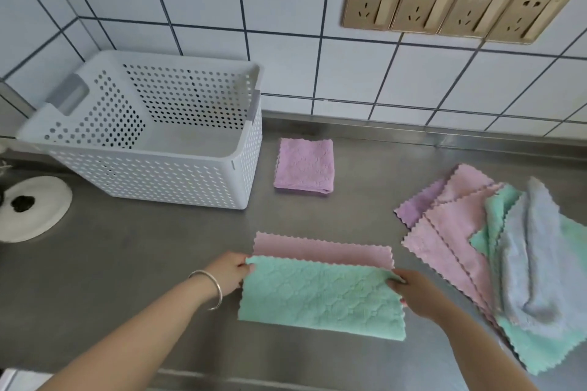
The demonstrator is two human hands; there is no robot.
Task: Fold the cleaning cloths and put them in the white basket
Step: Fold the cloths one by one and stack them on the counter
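Your left hand (pixel 229 271) and right hand (pixel 413 290) each pinch a corner of the quilted, zigzag-edged green-and-pink cloth (pixel 320 295) on the steel counter (pixel 158 263)

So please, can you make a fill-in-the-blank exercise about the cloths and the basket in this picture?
1. Both hands hold a cloth that is ____ on top and pink underneath.
2. The white basket holds ____ cloths.
3. The folded purple cloth lies to the ____ of the basket.
4. The left hand wears a ____ on its wrist.

Missing words: green; no; right; bracelet
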